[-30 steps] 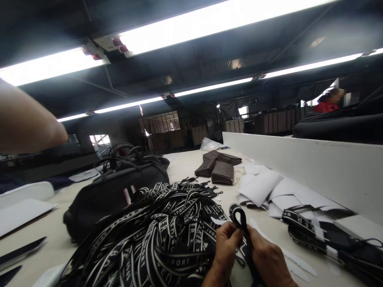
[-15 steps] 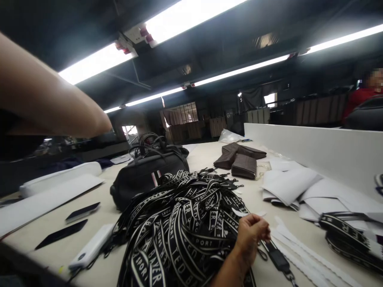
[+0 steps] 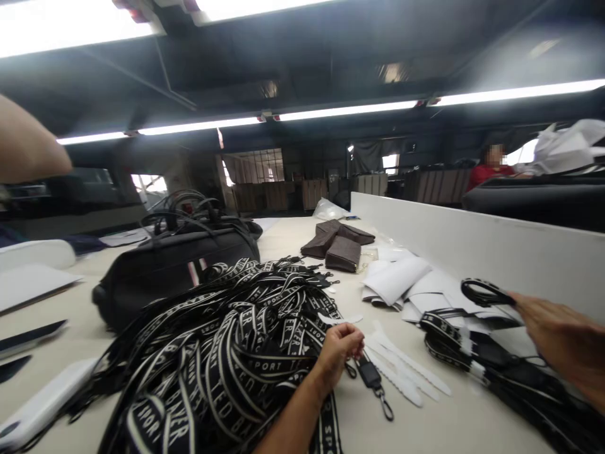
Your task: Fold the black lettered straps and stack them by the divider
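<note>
My left hand rests at the right side of a large heap of black-and-white lettered straps. Its fingers are curled together in a pinch; whatever lies between them is hidden. Just below the fingertips is a strap end with a black tab and a metal clip. At the right edge, my right hand grips a small folded strap loop, partly hidden by the fingers. Under it, a bundle of folded straps with a white band lies on the table.
White strips lie right of my left hand. Behind are white sheets, brown pouches and a black bag. A low white partition runs along the right. A bent arm shows at upper left. A person in red sits beyond.
The view has swung right. My right hand has come into view with the strap loop, which has moved left over the table. My left hand stays by the heap, still pinched.
</note>
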Tool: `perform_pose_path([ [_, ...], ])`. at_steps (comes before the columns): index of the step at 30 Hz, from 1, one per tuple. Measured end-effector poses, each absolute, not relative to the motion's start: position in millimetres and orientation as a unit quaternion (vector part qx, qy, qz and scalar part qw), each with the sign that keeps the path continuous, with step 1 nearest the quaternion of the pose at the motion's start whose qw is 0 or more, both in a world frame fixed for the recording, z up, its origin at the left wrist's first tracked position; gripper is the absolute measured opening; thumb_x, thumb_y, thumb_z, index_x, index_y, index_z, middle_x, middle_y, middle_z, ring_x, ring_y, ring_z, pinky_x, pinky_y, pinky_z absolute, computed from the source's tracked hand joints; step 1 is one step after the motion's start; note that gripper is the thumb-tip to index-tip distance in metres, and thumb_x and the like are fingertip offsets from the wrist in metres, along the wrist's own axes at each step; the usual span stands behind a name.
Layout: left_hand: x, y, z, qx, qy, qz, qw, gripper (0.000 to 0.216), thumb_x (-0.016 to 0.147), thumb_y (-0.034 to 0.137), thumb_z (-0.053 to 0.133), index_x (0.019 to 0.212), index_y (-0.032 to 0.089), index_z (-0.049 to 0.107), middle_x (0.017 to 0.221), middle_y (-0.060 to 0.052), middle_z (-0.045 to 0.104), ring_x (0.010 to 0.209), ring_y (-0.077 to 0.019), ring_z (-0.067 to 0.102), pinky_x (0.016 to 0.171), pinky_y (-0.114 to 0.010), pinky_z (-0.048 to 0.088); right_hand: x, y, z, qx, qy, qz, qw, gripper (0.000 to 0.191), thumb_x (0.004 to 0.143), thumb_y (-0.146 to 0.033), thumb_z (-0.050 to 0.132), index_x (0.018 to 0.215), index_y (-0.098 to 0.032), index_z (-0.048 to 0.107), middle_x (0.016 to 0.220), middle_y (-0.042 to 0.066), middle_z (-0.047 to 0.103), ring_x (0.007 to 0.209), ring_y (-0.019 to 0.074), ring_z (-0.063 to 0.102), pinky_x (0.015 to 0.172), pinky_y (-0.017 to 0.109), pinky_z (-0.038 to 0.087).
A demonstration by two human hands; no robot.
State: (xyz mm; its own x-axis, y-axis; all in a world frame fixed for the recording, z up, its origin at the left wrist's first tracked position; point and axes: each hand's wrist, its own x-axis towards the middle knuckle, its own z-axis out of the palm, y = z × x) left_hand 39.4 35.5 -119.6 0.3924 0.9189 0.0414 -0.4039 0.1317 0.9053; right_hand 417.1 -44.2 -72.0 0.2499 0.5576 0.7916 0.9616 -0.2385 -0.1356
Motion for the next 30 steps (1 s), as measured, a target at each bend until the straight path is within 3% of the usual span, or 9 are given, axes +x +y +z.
perform_pose_path([
  [4,40,36,-120,0.473,0.287,0.461,0.694,0.035,0.064,0.038,0.08,0.066,0.012,0.057,0.058,0.0,0.056,0.049,-0.0063,0.046,0.049,-0.019,0.032,414,-39,-48,-0.744,-0.527,-0.294,0.286,0.035,0.092,-0.031,0.046,0.122,-0.029,0.066,0.117,0.011,0.069,0.093,0.029,0.067,0.07,0.038,0.046],
  [8,41,37,-119,0.486,0.29,0.443,0.695,0.035,0.064,0.039,0.08,0.066,0.013,0.057,0.058,0.0,0.056,0.05,-0.0066,0.047,0.049,-0.018,0.032,415,-33,-10,-0.713,-0.628,-0.067,0.304,0.035,0.091,-0.033,0.05,0.12,-0.023,0.069,0.112,0.008,0.072,0.097,0.0233,0.068,0.078,0.031,0.046],
  [11,41,39,-120,0.501,0.287,0.424,0.698,0.033,0.065,0.037,0.08,0.066,0.012,0.058,0.057,0.001,0.056,0.05,-0.0068,0.047,0.05,-0.018,0.034,411,-19,-11,-0.711,-0.656,0.074,0.243,0.037,0.086,-0.037,0.056,0.113,-0.017,0.072,0.094,0.004,0.075,0.083,0.0178,0.069,0.072,0.024,0.047],
  [14,39,40,-121,0.498,0.287,0.425,0.7,0.031,0.066,0.035,0.08,0.067,0.012,0.059,0.058,0.0,0.057,0.051,-0.007,0.047,0.049,-0.019,0.034,398,-9,-34,-0.793,-0.583,0.039,0.17,0.032,0.072,-0.029,0.071,0.101,-0.017,0.076,0.084,0.007,0.075,0.077,0.0226,0.067,0.07,0.031,0.048],
  [17,31,39,-113,0.48,0.296,0.457,0.688,0.031,0.067,0.035,0.079,0.072,0.012,0.059,0.064,0.0,0.059,0.055,-0.007,0.05,0.052,-0.018,0.037,371,-10,-49,-0.796,-0.563,-0.085,0.207,0.03,0.082,-0.024,0.059,0.106,-0.014,0.073,0.103,0.016,0.071,0.099,0.0313,0.063,0.082,0.042,0.047],
  [19,21,36,-96,0.477,0.301,0.491,0.664,0.031,0.066,0.035,0.079,0.078,0.012,0.062,0.069,-0.001,0.06,0.059,-0.0075,0.053,0.057,-0.019,0.041,343,-15,-49,-0.755,-0.571,-0.157,0.281,0.029,0.088,-0.026,0.051,0.105,-0.017,0.073,0.107,0.014,0.07,0.103,0.0304,0.062,0.085,0.042,0.046],
  [22,-3,29,-59,0.499,0.315,0.559,0.582,0.033,0.067,0.033,0.078,0.088,0.013,0.064,0.076,-0.002,0.063,0.066,-0.0098,0.057,0.063,-0.021,0.045,290,-26,-48,-0.651,-0.657,-0.033,0.379,0.026,0.088,-0.036,0.054,0.099,-0.024,0.075,0.101,0.005,0.073,0.093,0.0248,0.066,0.083,0.037,0.05],
  [26,-45,19,-19,0.609,0.418,0.566,0.366,0.028,0.07,0.034,0.072,0.09,0.014,0.065,0.083,-0.004,0.066,0.076,-0.0159,0.061,0.072,-0.028,0.049,217,-28,-68,-0.511,-0.735,0.251,0.368,0.025,0.085,-0.037,0.058,0.096,-0.023,0.076,0.097,0.005,0.074,0.088,0.0216,0.067,0.08,0.032,0.052],
  [30,-74,11,-13,0.684,0.533,0.473,0.156,0.017,0.074,0.03,0.066,0.085,0.018,0.068,0.083,-0.004,0.067,0.076,-0.0188,0.062,0.077,-0.034,0.049,155,-3,-99,-0.532,-0.75,0.243,0.31,0.02,0.084,-0.03,0.061,0.096,-0.022,0.074,0.098,0.004,0.072,0.091,0.0208,0.065,0.081,0.03,0.049],
])
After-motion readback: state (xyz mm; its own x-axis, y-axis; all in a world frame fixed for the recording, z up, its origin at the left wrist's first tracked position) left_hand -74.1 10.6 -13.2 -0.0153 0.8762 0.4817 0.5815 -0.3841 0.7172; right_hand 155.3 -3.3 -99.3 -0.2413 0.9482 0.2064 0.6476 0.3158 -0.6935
